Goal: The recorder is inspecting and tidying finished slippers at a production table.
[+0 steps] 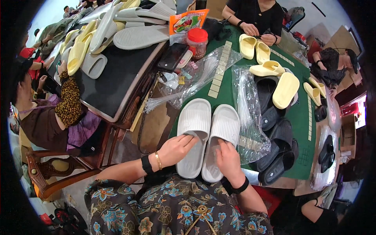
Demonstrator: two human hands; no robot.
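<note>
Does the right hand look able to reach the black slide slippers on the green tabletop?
Probably yes: mainly crumpled clear plastic lies between the right hand, at a grey slipper, and the black slippers.

The dark blouse (164, 203) bears blue and orange flowers (113, 217) (thin gold lines (191, 226) mark its front). A black wristband (147, 164) and gold bracelet (158, 160) sit behind the left grip (178, 147); a second black band (240, 185) lies behind the right grip (228, 159).

- We see printed lettering, too small to read, on the glossy orange plastic pouch (188, 24).
- We find small, illegible marks on the light-grey ridged rubber slipper (212, 157) and black rubber slipper (273, 116) insoles.
</note>
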